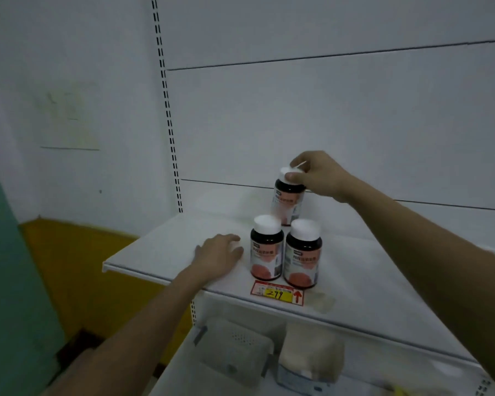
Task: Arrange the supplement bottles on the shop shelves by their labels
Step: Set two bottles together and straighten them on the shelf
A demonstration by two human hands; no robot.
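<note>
Three dark supplement bottles with white caps and pink-and-white labels stand on a white shop shelf (160, 252). Two stand side by side at the front: the left bottle (266, 251) and the right bottle (303, 254). Behind them is the third bottle (287, 200), tilted slightly, and my right hand (319, 177) grips its white cap from the right. My left hand (219, 257) lies flat on the shelf with fingers spread, just left of the front left bottle and holding nothing.
A red and yellow price tag (277, 292) marked 299 hangs on the shelf's front edge below the bottles. On the lower shelf sit a white plastic box (237, 350) and a cream package (312, 352). A slotted upright (169, 124) borders the shelf's left side.
</note>
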